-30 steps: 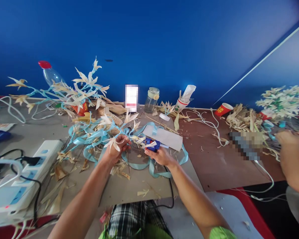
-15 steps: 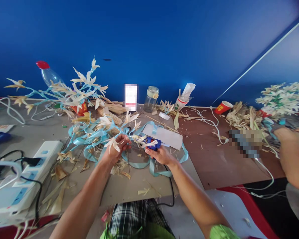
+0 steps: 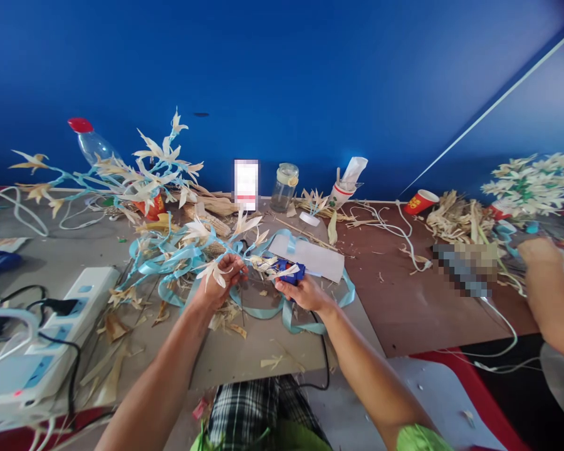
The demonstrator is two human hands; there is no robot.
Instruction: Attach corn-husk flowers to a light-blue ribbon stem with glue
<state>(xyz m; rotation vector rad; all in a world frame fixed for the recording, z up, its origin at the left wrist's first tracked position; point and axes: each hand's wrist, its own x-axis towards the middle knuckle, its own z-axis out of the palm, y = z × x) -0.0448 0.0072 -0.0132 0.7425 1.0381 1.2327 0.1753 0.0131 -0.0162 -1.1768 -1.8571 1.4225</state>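
Note:
My left hand is closed around a blue-wrapped branch bearing pale corn-husk flowers. In my right hand is a blue glue gun, its black cord running down over the table edge. Husk petals at the branch's right end lie against the front of the gun, hiding its nozzle. Light-blue ribbon loops on the table below and around both hands. A grey-white card lies just beyond the gun.
A white power strip with plugged cords lies at left. Along the wall stand a husk-flower arrangement, a glass jar and a cup holding tissue. A red paper cup lies tipped; a co-worker's arm reaches in at right.
Both hands keep nearly the same place and hold. The glue gun and right hand have shifted very slightly right. The co-worker's hands at far right have moved a little.

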